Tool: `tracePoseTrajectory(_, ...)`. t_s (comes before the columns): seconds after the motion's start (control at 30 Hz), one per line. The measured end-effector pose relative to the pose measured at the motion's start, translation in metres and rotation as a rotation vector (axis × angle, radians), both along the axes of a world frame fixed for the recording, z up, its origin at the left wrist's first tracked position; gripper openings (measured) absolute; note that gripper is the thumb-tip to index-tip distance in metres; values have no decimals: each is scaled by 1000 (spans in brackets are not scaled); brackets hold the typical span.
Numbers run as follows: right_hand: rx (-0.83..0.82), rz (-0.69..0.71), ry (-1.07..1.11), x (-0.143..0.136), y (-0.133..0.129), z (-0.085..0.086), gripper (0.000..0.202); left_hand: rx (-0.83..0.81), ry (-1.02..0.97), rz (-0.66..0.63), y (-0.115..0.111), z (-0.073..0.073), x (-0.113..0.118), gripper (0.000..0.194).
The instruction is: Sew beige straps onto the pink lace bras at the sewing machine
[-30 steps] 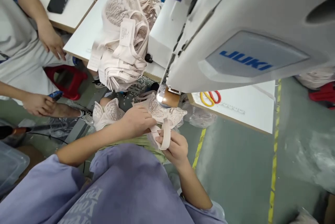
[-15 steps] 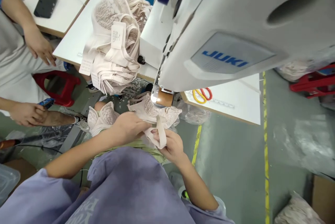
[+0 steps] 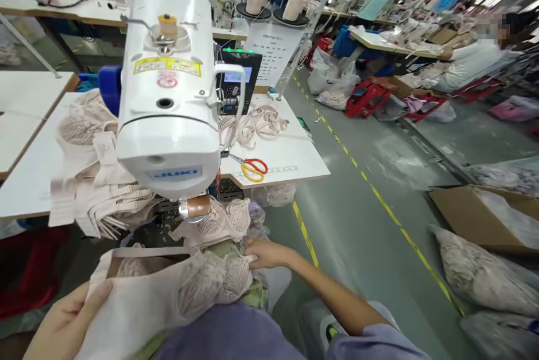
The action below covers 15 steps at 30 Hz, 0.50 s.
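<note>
A bra (image 3: 164, 298) is held at 6 o'clock from the machine (image 3: 168, 90), its band gripped by the left fingers (image 3: 97, 297) and its far cup edge seemingly pinched by the right fingers (image 3: 256, 249), probably so that it is kept spread. The way between is partly blocked by a second bra (image 3: 236, 220) at 5 o'clock. Scissors (image 3: 245, 164) are placed at 4 o'clock on the counter (image 3: 309, 164).

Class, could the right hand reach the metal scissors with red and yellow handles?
Probably yes: the scissors lie uncovered on the white tabletop, though the right hand seems to hold a beige lace bra.
</note>
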State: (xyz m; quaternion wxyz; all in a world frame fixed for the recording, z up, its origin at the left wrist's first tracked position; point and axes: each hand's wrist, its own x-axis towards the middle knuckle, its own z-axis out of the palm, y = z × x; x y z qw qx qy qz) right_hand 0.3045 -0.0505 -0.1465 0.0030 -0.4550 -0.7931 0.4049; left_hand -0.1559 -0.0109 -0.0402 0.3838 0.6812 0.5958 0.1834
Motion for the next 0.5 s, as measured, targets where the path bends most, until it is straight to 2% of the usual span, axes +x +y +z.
tracePoseTrajectory(0.07, 29, -38, 82, -2, -2, 13, 22, 66, 252, 106, 18, -14, 7, 29)
tracePoseTrajectory(0.13, 79, -116, 227, -13, -2, 30, 31, 178, 452, 70, 29, -27, 35, 43)
tracePoseTrajectory(0.17, 98, -157, 316, -22, -2, 39, 35, 250, 419, 57, 30, -33, 56, 52)
tracePoseTrajectory(0.23, 99, -208, 479, -42, -2, 56, 41, 214, 141, -67, 26, -46, 102, 69)
tracePoseTrajectory(0.27, 88, -213, 530, -51, -1, 63, 41, 94, -51, -164, 21, -52, 124, 69)
tracePoseTrajectory(0.33, 60, -185, 578, -62, 0, 74, 38, -275, -394, -403, 10, -61, 160, 60)
tracePoseTrajectory(0.37, 44, -149, 572, -62, 2, 77, 36, -435, -512, -449, 4, -65, 172, 58)
tracePoseTrajectory(0.43, 36, -99, 485, -48, 13, 79, 29, -681, -692, -377, -4, -70, 183, 53)
tracePoseTrajectory(0.5, 108, -210, 300, -18, 40, 80, 19, -842, -813, -203, -9, -72, 183, 46)
